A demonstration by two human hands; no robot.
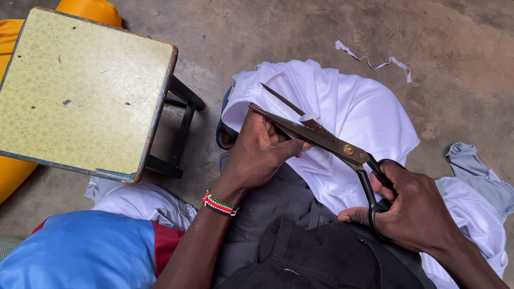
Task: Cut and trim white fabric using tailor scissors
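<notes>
Mid-cut: right hand [413, 212] clamped on scissors [332, 143] handles, blades open; left hand [261, 152] pinches white cloth [350, 111] on lap's front edge. Next prob needs cloth kept taut.

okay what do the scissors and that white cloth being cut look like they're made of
Scissors: metal blades, dull and brownish, probably worn steel, with a brass-coloured pivot screw and black-coated handles in the right hand. White cloth: thin, smooth woven fabric, possibly cotton or a blend; it drapes in soft folds where the left hand holds it.

Bare floor [331, 13] lies open ahead; the stool [78, 94] blocks the left.
</notes>
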